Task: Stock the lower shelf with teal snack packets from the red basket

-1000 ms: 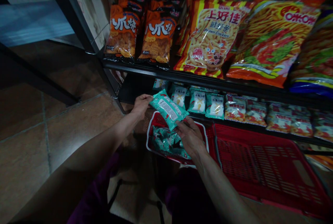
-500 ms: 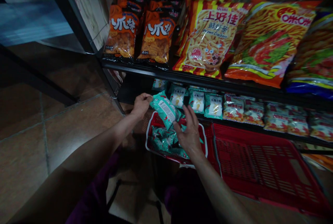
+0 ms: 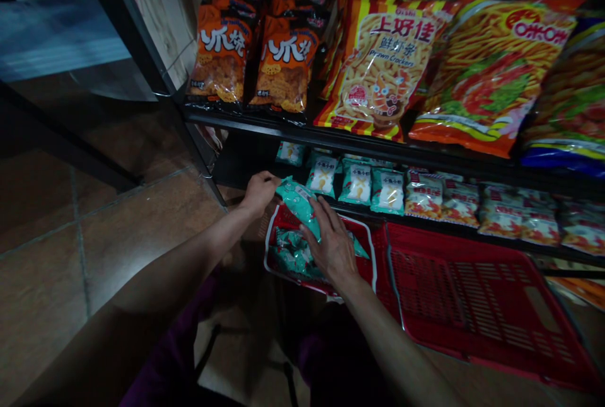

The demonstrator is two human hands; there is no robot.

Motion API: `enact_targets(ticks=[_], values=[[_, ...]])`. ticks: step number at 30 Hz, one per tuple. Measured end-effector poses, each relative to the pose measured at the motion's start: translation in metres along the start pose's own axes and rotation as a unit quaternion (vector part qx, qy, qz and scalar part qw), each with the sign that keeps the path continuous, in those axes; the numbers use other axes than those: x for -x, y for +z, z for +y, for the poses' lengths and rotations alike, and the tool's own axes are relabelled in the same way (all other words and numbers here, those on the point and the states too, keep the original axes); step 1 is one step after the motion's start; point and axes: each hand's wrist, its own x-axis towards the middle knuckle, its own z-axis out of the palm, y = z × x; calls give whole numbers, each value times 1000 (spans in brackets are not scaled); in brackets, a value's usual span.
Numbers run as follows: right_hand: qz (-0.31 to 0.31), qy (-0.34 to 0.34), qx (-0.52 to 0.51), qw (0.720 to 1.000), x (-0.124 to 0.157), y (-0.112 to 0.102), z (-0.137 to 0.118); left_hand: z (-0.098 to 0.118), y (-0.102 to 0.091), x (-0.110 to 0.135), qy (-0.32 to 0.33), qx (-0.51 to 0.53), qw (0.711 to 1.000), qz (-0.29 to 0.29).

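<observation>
the packet's lower right end is lost to me behind the right hand [image 3: 334, 246], whose palm i cannot see, and much of the white-handled basket [image 3: 283, 218] below is covered too. i can make out crumpled teal packs [image 3: 293, 252] inside, but not how many. the teal packet [image 3: 299, 200] hangs tilted over the basket's far rim: the left hand [image 3: 259, 194] pinches its upper left corner, fingers narrow, and the right hand wraps its near side, thumb apart from the fingers.

left of the shelved teal packs [image 3: 357, 181], i see dark surface on the lower shelf [image 3: 246, 158], its back in shadow. the tiled floor [image 3: 42, 281] spreads beyond the left forearm.

the upper shelf edge [image 3: 283, 130] overhangs that low row, and a black post [image 3: 195, 149] stands near the left hand. a larger red basket [image 3: 501, 306] lies just beside on the right. above sit orange packs [image 3: 283, 73] and a prawn cracker bag [image 3: 385, 67]; a blue-edged bag [image 3: 574, 111] is cut off at my right.
</observation>
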Motion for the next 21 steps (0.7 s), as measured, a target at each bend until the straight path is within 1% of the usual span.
enact_targets(ticks=[2,4,5,6,7,8,10,11,12,13,14,15,17,21], values=[[7,25,-33,999,-1,-3,-2,3,-2,0,-12,23,1000,-9],[28,71,-95,993,-2,-4,-4,5,-4,0,-30,49,998,-31],[44,102,-138,984,-3,-4,-5,6,-5,-1,-38,58,997,-38],[59,139,-191,970,-4,-4,-6,6,-5,-2,-43,62,996,-36],[72,182,-253,948,-5,-4,-7,5,-6,-3,-43,64,997,-26],[79,229,-321,916,-6,-4,-8,4,-7,-4,-41,63,997,-11],[72,316,-456,829,-8,-5,-9,1,-7,-5,-48,67,997,13],[58,349,-512,783,-9,-5,-9,0,-7,-6,-63,75,995,10],[44,374,-553,743,-10,-6,-10,-2,-7,-6,-88,90,992,-5],[32,391,-580,714,-12,-7,-10,-3,-7,-6,-116,111,987,-29],[21,401,-598,694,-13,-7,-10,-3,-6,-5,-144,136,979,-55],[11,407,-608,682,-13,-8,-10,-3,-5,-4,-167,159,970,-82],[-7,410,-617,672,-14,-7,-10,-3,-3,-2,-187,191,956,-122],[-21,416,-622,663,-14,-3,-10,-5,-2,0,-152,208,956,-144]])
